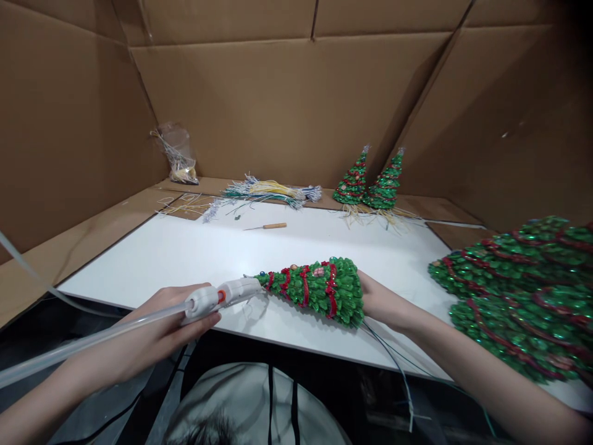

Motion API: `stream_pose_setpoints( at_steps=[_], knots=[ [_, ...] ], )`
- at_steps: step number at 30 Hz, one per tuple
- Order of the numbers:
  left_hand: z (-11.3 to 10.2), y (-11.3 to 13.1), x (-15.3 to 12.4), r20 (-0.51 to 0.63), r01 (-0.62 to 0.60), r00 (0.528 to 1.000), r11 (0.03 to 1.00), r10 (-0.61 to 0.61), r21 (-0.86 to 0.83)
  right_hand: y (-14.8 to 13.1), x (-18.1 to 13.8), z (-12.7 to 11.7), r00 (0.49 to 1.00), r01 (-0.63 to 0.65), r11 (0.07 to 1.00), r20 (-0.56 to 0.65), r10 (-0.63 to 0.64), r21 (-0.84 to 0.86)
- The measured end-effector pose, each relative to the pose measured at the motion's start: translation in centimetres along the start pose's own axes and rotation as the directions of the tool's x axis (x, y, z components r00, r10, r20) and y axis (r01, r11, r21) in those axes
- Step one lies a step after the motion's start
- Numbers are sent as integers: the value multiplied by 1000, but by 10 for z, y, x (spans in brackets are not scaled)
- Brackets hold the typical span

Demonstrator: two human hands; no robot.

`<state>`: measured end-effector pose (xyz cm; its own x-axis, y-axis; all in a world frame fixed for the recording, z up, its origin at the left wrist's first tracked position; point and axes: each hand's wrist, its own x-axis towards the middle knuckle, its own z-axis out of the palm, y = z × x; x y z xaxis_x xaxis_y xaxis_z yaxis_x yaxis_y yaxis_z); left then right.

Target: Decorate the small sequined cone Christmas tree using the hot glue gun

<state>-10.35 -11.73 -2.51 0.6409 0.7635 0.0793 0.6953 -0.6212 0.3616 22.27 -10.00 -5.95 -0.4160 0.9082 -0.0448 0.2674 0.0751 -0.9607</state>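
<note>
My left hand (157, 324) is closed around a white hot glue gun (238, 289), which points to the right. A long translucent glue stick (106, 340) runs out of its back end toward the lower left. The gun's front end is at the tip of a small green Christmas tree figurine (319, 287) with red garlands, lying on its side in the air just above the table. My right hand (377, 303) holds the tree at its wide base; the fingers are hidden behind or inside it. Thin wires (403, 364) hang from the base past the table's front edge.
On the white tabletop (185, 253) lies a wooden-handled awl (275, 225). Bundled wires (273, 190) and a plastic bag (178, 154) sit at the back. Two finished-looking trees (352, 182) stand at the back right; larger trees (523, 309) lie at the right. Cardboard walls (278, 105) enclose the table.
</note>
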Motion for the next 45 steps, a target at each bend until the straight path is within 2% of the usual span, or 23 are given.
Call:
stream_pose_setpoints(
  at_steps=[13,28,33,37,45],
  knots=[
    [5,-9,-3,-24,-18,1000,1000,18,-10,-1,-1,1,999,31,998,-17,-32,-48],
    [8,-15,-9,34,94,995,996,-94,-8,0,-1,0,999,-40,999,-25,41,14],
    [8,-16,-9,53,94,994,996,-94,-3,1,1,0,1000,-15,998,-21,16,55],
    [7,-14,-7,-1,42,999,999,-42,-24,4,2,-2,1000,17,999,25,-18,38],
    [11,-18,-7,-89,-25,996,1000,26,13,4,2,-2,999,33,999,38,-34,38]
  ],
)
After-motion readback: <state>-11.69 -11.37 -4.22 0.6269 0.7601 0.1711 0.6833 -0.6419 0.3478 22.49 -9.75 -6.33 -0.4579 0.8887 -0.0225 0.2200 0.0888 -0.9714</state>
